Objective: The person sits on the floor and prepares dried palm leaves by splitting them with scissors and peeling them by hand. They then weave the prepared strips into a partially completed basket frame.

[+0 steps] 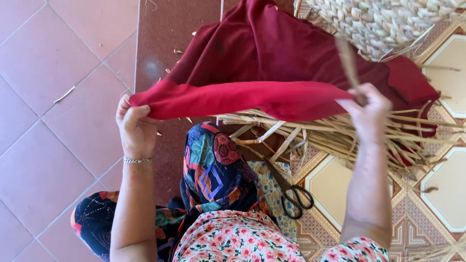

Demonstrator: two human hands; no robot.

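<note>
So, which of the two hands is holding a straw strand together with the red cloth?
The right hand: a pale strand rises from its grip. The left hand pinches only the red cloth.

Bright, even daylight fills the head view, with a pale glare patch on the dark red floor strip (160, 58) near the top edge. Shadows are soft and short under the red cloth (252, 63). The woven basket (383, 22) at the top right corner looks washed out, and the strand in the right hand (366, 109) is motion-blurred.
</note>
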